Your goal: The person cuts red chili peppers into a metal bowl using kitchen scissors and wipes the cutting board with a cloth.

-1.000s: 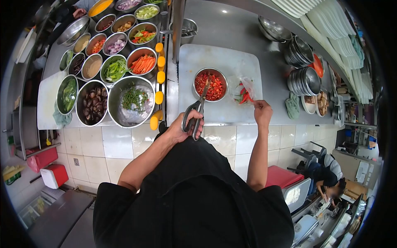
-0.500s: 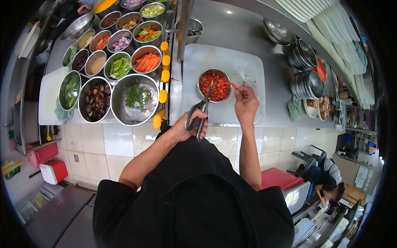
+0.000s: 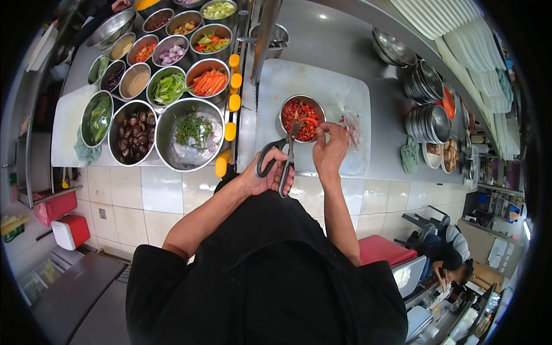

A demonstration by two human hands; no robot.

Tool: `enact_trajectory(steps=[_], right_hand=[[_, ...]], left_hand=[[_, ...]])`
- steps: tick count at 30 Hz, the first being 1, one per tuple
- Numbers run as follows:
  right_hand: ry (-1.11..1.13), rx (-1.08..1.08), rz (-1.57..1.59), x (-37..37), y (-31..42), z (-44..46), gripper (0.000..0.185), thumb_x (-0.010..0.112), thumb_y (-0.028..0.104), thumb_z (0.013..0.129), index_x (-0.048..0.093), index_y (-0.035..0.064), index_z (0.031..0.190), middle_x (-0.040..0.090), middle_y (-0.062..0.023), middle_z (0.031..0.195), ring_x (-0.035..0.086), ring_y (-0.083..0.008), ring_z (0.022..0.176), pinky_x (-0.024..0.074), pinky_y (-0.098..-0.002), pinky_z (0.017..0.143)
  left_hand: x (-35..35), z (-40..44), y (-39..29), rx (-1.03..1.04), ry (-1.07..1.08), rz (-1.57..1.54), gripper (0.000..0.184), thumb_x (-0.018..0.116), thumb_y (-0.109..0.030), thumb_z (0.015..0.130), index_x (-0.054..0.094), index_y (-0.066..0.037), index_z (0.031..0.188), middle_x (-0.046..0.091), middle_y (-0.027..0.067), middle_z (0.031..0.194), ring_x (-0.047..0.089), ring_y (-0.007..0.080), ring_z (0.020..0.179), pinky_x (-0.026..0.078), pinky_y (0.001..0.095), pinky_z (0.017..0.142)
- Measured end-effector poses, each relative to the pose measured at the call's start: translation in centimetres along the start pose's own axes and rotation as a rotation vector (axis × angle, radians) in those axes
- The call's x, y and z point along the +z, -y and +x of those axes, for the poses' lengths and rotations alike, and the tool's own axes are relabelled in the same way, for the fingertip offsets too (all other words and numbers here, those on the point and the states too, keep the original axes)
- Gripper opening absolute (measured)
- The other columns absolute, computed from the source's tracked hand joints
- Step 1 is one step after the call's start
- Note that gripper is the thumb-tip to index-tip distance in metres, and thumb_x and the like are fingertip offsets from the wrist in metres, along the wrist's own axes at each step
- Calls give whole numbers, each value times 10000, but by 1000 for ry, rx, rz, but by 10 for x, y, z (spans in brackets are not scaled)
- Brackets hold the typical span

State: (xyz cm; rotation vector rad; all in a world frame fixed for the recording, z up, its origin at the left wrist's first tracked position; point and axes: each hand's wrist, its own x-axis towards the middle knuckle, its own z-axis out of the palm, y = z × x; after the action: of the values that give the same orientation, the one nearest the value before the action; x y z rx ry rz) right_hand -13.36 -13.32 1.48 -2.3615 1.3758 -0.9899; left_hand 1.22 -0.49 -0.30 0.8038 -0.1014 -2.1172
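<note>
My left hand (image 3: 269, 175) is closed round the dark handles of a pair of scissors (image 3: 290, 144), whose blades reach over the near part of a steel bowl (image 3: 282, 127). Chopped red chilli (image 3: 293, 110) fills much of that bowl. At its right rim the fingers of my right hand (image 3: 330, 150) are pinched on a red chilli pepper (image 3: 311, 121), which lies over the chopped pieces by the blade tips. My fingers hide its right end. Just beyond my right hand lies a clear plastic bag (image 3: 352, 123) with some red in it. Bowl and bag rest on a white cutting board (image 3: 270, 80).
Steel containers of mushrooms (image 3: 135, 129), carrot strips (image 3: 208, 83) and other cut vegetables crowd the left. Yellow-capped bottles (image 3: 230, 131) line the counter's gap. Stacked metal bowls (image 3: 428, 123) and a green cloth (image 3: 410, 155) sit rightward. Another person (image 3: 448, 253) works at lower right.
My right hand has moved left to the bowl's rim, bringing the chilli pepper over the chopped pieces. The scissors stay in my left hand. The plastic bag is now less covered.
</note>
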Motion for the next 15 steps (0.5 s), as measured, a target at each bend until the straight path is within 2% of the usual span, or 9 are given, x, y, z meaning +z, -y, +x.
enact_trajectory(steps=[5,9,15], right_hand=[[15,-19,51,1,2,0,114,628,0,768,616,33,877,602,-113,870,509,-318,876,407,-414,781],[22,4,34,2,-1,-1,121,636,-5,758,618,36,870,603,-106,889,508,-313,892,399,-411,790],[-16,-45,4,1,-5,2,135,652,-5,745,617,46,865,579,-111,974,496,-312,927,378,-413,824]], left_hand=[[10,-5,-6,36,-41,1,374,519,-363,831,618,-5,877,641,112,723,632,226,594,542,338,566],[16,-6,-7,134,-228,-43,247,587,-257,825,603,-12,855,614,93,692,607,193,524,511,312,448],[19,-10,-7,-20,-77,-60,274,589,-281,808,602,-9,838,614,101,695,596,197,515,512,323,474]])
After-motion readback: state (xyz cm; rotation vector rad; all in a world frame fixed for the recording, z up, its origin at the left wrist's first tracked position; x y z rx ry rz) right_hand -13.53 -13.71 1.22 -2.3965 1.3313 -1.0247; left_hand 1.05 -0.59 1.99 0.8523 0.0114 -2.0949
